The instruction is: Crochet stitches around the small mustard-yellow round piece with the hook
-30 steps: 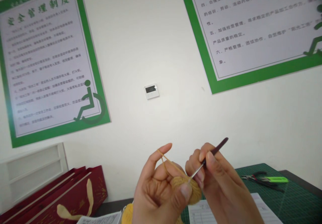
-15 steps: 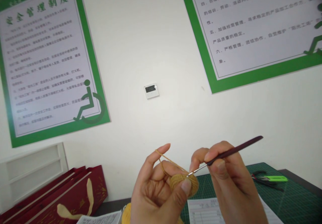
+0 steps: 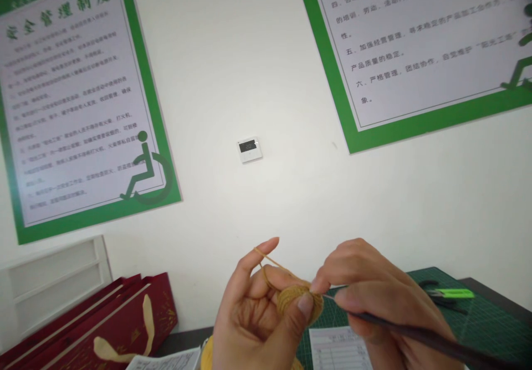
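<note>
My left hand (image 3: 249,309) pinches a small round piece of mustard-yellow crochet (image 3: 300,302) between thumb and fingers. A strand of yellow yarn (image 3: 272,263) runs from that piece up over my raised index finger. My right hand (image 3: 382,287) holds a crochet hook with a dark handle (image 3: 419,337), its thin metal tip touching the piece's edge near my right fingertips. The handle slants down to the lower right. A yellow yarn ball (image 3: 209,354) is mostly hidden below my left hand.
A green cutting mat (image 3: 482,320) lies on the table at right, with green-handled pliers (image 3: 451,293) and a printed form (image 3: 336,349) on it. Dark red boxes (image 3: 124,317) stand at lower left by a white shelf (image 3: 54,281). Green-framed posters (image 3: 75,98) hang on the wall.
The crochet hook has swung from pointing up-right to slanting down-right, and my right hand has moved in closer over the crochet piece. My left hand has barely moved.
</note>
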A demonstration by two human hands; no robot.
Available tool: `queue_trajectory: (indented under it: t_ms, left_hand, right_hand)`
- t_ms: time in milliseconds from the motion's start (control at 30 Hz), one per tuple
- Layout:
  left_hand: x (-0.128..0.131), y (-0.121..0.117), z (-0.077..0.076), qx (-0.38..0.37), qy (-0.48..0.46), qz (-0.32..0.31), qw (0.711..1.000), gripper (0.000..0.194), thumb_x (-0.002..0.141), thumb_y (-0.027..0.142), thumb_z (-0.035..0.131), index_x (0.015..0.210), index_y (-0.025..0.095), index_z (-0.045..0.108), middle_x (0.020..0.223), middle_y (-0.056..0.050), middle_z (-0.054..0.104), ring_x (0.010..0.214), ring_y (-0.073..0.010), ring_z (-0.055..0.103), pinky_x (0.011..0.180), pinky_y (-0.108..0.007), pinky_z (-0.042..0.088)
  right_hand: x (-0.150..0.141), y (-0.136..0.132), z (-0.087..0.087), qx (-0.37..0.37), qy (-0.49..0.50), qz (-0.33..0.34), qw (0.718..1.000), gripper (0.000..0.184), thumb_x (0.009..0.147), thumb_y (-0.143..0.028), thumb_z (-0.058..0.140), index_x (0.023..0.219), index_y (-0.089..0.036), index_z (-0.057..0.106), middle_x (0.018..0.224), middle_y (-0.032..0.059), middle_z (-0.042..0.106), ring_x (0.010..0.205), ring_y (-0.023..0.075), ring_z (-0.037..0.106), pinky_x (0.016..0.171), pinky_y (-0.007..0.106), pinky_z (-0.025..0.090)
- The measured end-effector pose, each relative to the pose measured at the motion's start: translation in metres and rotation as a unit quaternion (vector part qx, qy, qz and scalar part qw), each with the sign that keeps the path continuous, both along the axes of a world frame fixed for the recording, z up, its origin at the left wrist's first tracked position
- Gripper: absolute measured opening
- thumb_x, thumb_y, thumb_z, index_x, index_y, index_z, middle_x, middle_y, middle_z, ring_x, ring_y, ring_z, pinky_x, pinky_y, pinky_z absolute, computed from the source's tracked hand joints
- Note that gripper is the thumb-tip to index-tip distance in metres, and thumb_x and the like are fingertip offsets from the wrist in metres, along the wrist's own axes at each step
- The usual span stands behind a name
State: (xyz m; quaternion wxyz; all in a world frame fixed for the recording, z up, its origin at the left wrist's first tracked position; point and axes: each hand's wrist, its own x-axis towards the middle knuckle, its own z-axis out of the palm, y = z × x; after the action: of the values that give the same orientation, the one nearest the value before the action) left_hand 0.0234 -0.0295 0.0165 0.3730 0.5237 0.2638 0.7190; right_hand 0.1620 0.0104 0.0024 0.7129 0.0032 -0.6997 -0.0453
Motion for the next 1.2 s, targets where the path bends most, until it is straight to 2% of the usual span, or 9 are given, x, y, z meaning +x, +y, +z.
queue_trajectory:
  t_ms: [133, 333, 467, 633, 800, 933, 1000, 1133, 1200]
  left_hand:
    - [-0.002, -0.001, 0.0, -0.017, 0.003, -0.019, 1.0, 0.066, 0.069, 0.013, 0.087, 0.128, 0.026, 0.062, 0.075, -0.002, 0.072, 0.068, -0.0161, 0.065, 0.065, -0.028, 0.054]
    - [-0.009, 0.005, -0.004, -0.043, -0.025, -0.12, 0.992, 0.086, 0.067, 0.014, 0.089, 0.141, 0.032, 0.049, 0.085, -0.003, 0.071, 0.064, -0.013, 0.062, 0.06, -0.026, 0.049]
    - [-0.009, 0.007, -0.006, -0.045, -0.024, -0.128, 0.99, 0.093, 0.071, 0.013, 0.087, 0.148, 0.035, 0.04, 0.089, -0.004, 0.071, 0.068, -0.0143, 0.064, 0.062, -0.026, 0.049]
    - [-0.004, 0.008, -0.006, -0.03, -0.052, -0.124, 0.99, 0.085, 0.068, 0.01, 0.088, 0.14, 0.031, 0.049, 0.077, 0.0, 0.07, 0.066, -0.0133, 0.061, 0.062, -0.025, 0.048]
    - [-0.003, 0.006, -0.004, -0.035, -0.052, -0.079, 0.995, 0.084, 0.065, 0.007, 0.089, 0.137, 0.026, 0.052, 0.067, 0.002, 0.069, 0.066, -0.0146, 0.063, 0.067, -0.027, 0.052]
    - [-0.006, 0.007, -0.004, -0.035, -0.063, -0.097, 0.993, 0.084, 0.062, 0.012, 0.092, 0.136, 0.023, 0.055, 0.067, 0.001, 0.07, 0.064, -0.0142, 0.062, 0.067, -0.029, 0.052]
    - [-0.005, 0.006, -0.004, -0.043, -0.067, -0.099, 0.992, 0.082, 0.063, 0.015, 0.092, 0.137, 0.022, 0.055, 0.068, 0.0, 0.069, 0.063, -0.0139, 0.062, 0.065, -0.028, 0.051]
    - [0.005, 0.0, -0.002, -0.003, -0.053, -0.005, 0.999, 0.079, 0.069, 0.012, 0.087, 0.139, 0.024, 0.053, 0.064, 0.002, 0.068, 0.065, -0.0151, 0.064, 0.068, -0.027, 0.052]
    - [0.011, -0.004, -0.001, 0.016, -0.036, 0.035, 0.999, 0.08, 0.07, 0.009, 0.085, 0.14, 0.028, 0.051, 0.066, 0.002, 0.07, 0.064, -0.0146, 0.063, 0.065, -0.024, 0.051]
  right_hand:
    - [-0.01, -0.001, -0.004, 0.053, 0.054, -0.077, 0.994, 0.012, 0.095, -0.011, 0.051, 0.094, -0.022, 0.057, 0.075, 0.0035, 0.067, 0.067, 0.0166, 0.062, 0.064, 0.035, 0.053]
    - [-0.015, 0.008, -0.008, 0.054, 0.039, -0.026, 0.997, 0.012, 0.1, -0.018, 0.048, 0.101, -0.02, 0.06, 0.085, 0.0074, 0.071, 0.072, 0.0171, 0.065, 0.064, 0.035, 0.054]
    - [-0.01, 0.012, -0.009, 0.022, 0.052, 0.008, 0.998, 0.013, 0.1, -0.021, 0.049, 0.102, -0.023, 0.061, 0.086, 0.0061, 0.072, 0.072, 0.0181, 0.067, 0.066, 0.038, 0.055]
    - [-0.01, 0.005, -0.01, 0.004, 0.047, -0.034, 0.998, 0.022, 0.091, -0.014, 0.059, 0.106, -0.03, 0.065, 0.084, 0.0044, 0.073, 0.068, 0.0192, 0.066, 0.063, 0.039, 0.053]
    - [-0.02, 0.011, -0.014, -0.067, 0.097, 0.086, 0.989, 0.021, 0.092, -0.016, 0.06, 0.106, -0.03, 0.067, 0.083, 0.0028, 0.07, 0.075, 0.0191, 0.064, 0.067, 0.038, 0.054]
    - [-0.024, 0.025, -0.02, -0.113, 0.111, 0.17, 0.973, 0.007, 0.092, -0.027, 0.065, 0.095, -0.031, 0.069, 0.081, 0.0008, 0.062, 0.078, 0.0184, 0.06, 0.065, 0.034, 0.051]
    - [-0.024, 0.028, -0.024, -0.075, 0.105, 0.115, 0.985, 0.009, 0.091, -0.025, 0.065, 0.095, -0.032, 0.068, 0.085, 0.0007, 0.062, 0.079, 0.0186, 0.06, 0.066, 0.036, 0.051]
    - [-0.023, 0.023, -0.03, 0.047, 0.14, -0.128, 0.981, 0.035, 0.075, -0.002, 0.072, 0.098, -0.029, 0.068, 0.082, 0.0003, 0.069, 0.074, 0.0178, 0.062, 0.069, 0.037, 0.052]
    - [-0.022, 0.016, -0.029, 0.065, 0.134, -0.152, 0.977, 0.032, 0.073, -0.004, 0.072, 0.098, -0.025, 0.067, 0.078, 0.0016, 0.071, 0.07, 0.0181, 0.062, 0.068, 0.037, 0.052]
